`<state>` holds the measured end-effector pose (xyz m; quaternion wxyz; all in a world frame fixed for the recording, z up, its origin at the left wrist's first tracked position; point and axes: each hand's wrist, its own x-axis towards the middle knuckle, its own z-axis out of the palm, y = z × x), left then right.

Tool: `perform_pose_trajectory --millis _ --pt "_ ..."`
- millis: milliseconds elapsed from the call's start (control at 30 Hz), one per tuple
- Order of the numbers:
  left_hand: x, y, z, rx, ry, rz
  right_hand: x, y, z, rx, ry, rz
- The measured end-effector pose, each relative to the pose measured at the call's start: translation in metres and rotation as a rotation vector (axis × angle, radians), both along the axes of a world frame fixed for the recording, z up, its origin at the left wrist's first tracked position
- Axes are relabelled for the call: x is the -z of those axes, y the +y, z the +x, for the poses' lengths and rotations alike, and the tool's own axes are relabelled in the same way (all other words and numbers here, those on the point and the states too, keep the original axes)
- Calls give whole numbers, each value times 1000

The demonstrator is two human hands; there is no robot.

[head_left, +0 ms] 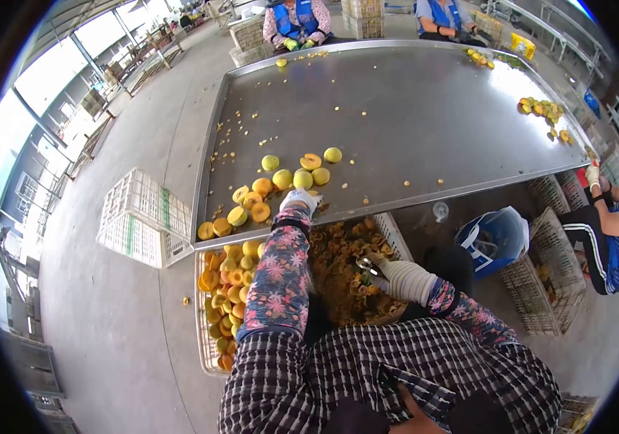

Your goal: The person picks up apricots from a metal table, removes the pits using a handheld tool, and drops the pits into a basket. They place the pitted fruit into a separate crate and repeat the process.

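My left hand [301, 200], in a white glove, is at the near edge of the metal table, its fingers curled beside several yellow peaches [282, 179]. A bit of orange shows at its fingertips, but what it holds is hidden. Cut peach halves [260, 211] lie just left of it, orange flesh showing. My right hand [403, 279], in a striped knit glove, is closed on a shiny metal hand tool [371, 267]. It hovers over a crate [396, 235] of brownish peach pits and scraps [346, 271]. Left of that, another crate [212, 354] holds peach halves [231, 289].
Small bits are scattered over the metal table [411, 108], with more peaches [541, 108] at its right. Co-workers sit at the far side [299, 22] and at the right [617, 239]. A blue bucket [494, 239] and crates [548, 282] stand right; white crates [143, 217] stand left.
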<state>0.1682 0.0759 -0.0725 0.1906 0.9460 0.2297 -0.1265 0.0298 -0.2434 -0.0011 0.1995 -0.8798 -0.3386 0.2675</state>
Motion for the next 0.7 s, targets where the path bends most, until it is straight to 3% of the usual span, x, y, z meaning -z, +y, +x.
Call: perform_pose_trajectory --millis 100,200,233,333,400,433,533,700 --pt "0 -17 4 -63 -20 -112 -8 -5 2 22 41 39" --pt "2 -19 -3 -96 -160 -522 7 -11 5 34 -26 252" --pt "3 -19 -2 -202 -304 -954 13 -11 7 36 -69 363" --pt "-32 -34 -30 -400 -630 -1767 15 -2 17 186 79 598" --pt "-55 -48 -55 -331 -702 -2053 12 12 24 295 306 805" --pt "-66 -56 -69 -289 -742 -2199 1 20 28 248 113 824" --pt "-103 -86 -106 -369 -923 -2248 -42 42 28 180 -214 764" --pt "-91 -97 -121 -296 -1010 -2067 -50 68 29 87 -571 512"
